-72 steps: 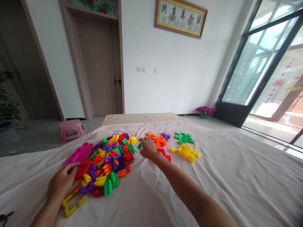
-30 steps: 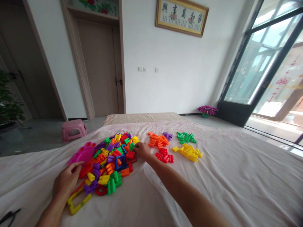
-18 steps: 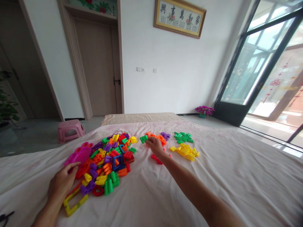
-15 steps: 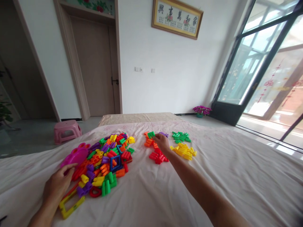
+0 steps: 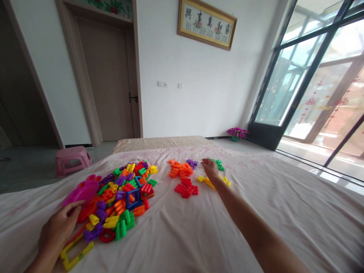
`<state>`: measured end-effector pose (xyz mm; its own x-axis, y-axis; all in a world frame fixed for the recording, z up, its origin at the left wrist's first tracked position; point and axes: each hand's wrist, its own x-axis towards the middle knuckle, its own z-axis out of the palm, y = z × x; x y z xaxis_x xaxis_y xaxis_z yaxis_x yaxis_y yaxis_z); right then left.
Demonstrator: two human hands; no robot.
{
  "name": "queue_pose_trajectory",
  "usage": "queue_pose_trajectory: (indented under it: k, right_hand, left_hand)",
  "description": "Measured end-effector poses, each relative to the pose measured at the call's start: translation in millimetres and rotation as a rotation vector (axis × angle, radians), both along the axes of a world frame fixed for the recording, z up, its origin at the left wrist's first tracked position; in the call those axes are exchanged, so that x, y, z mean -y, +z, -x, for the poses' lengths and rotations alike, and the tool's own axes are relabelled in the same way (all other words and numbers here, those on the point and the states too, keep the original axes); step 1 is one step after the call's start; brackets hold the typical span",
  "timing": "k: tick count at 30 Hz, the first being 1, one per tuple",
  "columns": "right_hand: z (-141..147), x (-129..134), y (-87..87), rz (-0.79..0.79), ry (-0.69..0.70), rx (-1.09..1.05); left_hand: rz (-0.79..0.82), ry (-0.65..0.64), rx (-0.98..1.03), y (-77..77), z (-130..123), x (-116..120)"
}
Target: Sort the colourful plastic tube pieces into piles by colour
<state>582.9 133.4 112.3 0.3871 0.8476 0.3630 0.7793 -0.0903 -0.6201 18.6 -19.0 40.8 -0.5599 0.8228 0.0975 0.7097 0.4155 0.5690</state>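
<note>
My right hand [image 5: 209,167] is stretched over the green toy blocks [image 5: 218,163], its fingers closed and hiding part of them. Whatever is between those fingertips cannot be made out. Just below it lie yellow blocks [image 5: 209,182], partly covered by the wrist. Orange blocks [image 5: 181,170], purple blocks [image 5: 192,163] and red blocks [image 5: 186,189] form separate groups to its left. At the left edge of a large mixed pile of blocks [image 5: 119,204], my left hand [image 5: 61,223] rests with thumb and forefinger apart, next to a magenta paw-shaped plastic piece [image 5: 85,191].
A yellow square frame [image 5: 76,258] and a red ring [image 5: 107,236] lie at the pile's near edge, with a blue frame [image 5: 133,200] on top. Wrinkled pale cloth [image 5: 182,235] covers the surface. Beyond stand a pink stool [image 5: 72,161] and potted flowers [image 5: 237,133].
My right hand has moved right, from above the orange blocks, where it held a green block, to the green group. My left hand stays beside the pile. The view has shifted slightly.
</note>
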Motion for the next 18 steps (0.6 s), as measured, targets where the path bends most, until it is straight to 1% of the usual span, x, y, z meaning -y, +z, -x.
queue_pose_trajectory:
  k: [2,6,8,10,12,14,16,18]
  right_hand:
    - [29,0,-6.2,-0.003,0.124,-0.012]
    - [99,8,-16.6,-0.007,0.458,-0.002]
    - [131,15,-20.7,0.010,0.587,0.032]
    - [157,21,-25.0,0.058,0.670,0.076]
    - [178,24,-29.8,0.120,0.703,0.122]
    - [193,25,-34.5,0.191,0.687,0.184]
    - [204,24,-38.8,0.244,0.651,0.271]
    - [211,24,-42.2,0.239,0.627,0.345]
  left_hand:
    - [-0.011,-0.003,-0.003,-0.2,-1,0]
    - [-0.031,-0.013,0.028,0.8,-3,0]
    - [-0.033,-0.011,0.047,0.9,-4,1]
    - [-0.032,-0.014,0.057,0.4,-4,1]
    - [-0.028,-0.019,0.057,-0.4,-4,1]
    - [-0.026,-0.024,0.050,-1.4,-3,1]
    - [-0.029,-0.025,0.044,-1.8,-3,1]
    - [-0.030,-0.023,0.045,-1.4,-4,1]
